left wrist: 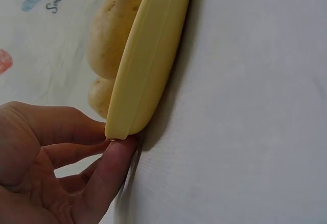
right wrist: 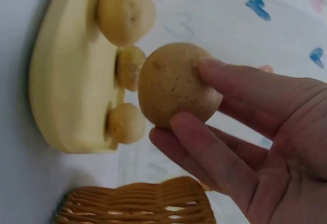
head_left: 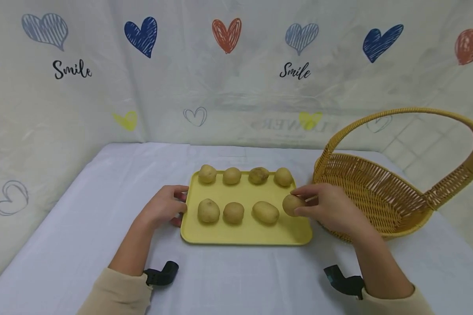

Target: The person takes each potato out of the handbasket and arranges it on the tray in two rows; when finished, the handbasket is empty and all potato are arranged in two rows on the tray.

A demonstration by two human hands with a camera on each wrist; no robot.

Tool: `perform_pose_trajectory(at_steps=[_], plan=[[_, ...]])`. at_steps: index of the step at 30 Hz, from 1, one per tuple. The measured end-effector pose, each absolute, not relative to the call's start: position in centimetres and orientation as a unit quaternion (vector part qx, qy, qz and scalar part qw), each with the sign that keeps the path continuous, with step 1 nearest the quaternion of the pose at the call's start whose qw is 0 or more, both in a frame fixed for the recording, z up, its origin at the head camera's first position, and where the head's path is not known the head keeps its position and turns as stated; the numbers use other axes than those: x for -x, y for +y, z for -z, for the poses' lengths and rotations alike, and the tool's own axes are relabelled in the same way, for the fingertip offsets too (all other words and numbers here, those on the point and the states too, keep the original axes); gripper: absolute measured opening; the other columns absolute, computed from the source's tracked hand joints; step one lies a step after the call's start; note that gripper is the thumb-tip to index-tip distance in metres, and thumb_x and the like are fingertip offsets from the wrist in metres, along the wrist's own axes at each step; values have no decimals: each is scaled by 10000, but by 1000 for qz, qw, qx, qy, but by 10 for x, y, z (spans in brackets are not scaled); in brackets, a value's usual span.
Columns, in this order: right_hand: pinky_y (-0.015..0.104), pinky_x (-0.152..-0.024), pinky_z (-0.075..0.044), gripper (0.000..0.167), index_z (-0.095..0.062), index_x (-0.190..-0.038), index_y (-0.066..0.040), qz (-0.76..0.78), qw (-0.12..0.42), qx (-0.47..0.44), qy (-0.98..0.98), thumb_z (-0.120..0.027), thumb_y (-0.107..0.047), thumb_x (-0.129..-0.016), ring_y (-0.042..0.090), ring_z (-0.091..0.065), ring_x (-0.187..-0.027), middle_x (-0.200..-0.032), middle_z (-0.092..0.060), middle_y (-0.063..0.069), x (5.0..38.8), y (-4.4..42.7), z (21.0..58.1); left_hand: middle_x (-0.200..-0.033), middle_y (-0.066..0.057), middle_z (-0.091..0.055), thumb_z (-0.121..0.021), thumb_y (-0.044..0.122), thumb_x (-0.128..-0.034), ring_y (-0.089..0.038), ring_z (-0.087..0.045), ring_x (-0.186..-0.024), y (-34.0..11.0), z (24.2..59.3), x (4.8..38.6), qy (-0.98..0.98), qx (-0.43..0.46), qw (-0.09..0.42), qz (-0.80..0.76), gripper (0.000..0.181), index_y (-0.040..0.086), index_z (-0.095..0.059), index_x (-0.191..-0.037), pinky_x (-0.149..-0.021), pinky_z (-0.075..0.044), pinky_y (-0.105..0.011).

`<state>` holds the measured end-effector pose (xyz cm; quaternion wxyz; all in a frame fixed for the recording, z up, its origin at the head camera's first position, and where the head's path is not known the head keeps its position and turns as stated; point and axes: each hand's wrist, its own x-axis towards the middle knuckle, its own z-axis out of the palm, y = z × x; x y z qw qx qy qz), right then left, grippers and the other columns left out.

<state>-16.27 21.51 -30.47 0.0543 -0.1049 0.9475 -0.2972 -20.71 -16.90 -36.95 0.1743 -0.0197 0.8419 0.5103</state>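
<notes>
Between the thumb and fingers of my right hand (head_left: pixel 335 210) is a round, light-brown potato (right wrist: pixel 173 88), held just above the right side of a yellow tray (head_left: pixel 244 236). In the right wrist view, small dark specks dot its skin. My left hand (head_left: pixel 165 205) grips the tray's left edge; the left wrist view shows the thumb (left wrist: pixel 110 168) and a finger against the rim. Several potatoes line the tray's back, one of them a browner, blotchy potato (head_left: pixel 258 175). Along the front lie three more, including an oval potato (head_left: pixel 266 212).
A wicker basket (head_left: pixel 362 175) with a tall arched handle (head_left: pixel 410 110) stands right of the tray, close behind my right hand. White cloth (head_left: pixel 236 280) covers the table. Behind it hangs a pale backdrop (head_left: pixel 181 87) printed with hearts.
</notes>
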Motion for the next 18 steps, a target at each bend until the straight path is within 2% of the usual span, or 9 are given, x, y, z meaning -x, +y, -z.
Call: perform_pose_trajectory(at_steps=[8,18], plan=[[474,-813,-579,386,-750,-1192,-20,207,34,125,970,-810,-203,-858,289,-689,-963,-1010,-755,115,167,202,318,-1314,-204,-510,-570,-84,-860,-237,-618,-882,-169,370,206,840,29,178,-511,727,16,-416,-1563,-612,-630,-365],[470,-799,-570,353,-739,-1220,-23,168,54,112,978,-757,-176,-902,310,-666,-977,-1071,-735,166,168,195,327,-1319,-207,-510,-567,-93,-851,-237,-632,-920,-170,372,207,836,26,178,-518,735,9,-413,-1563,-625,-636,-362]])
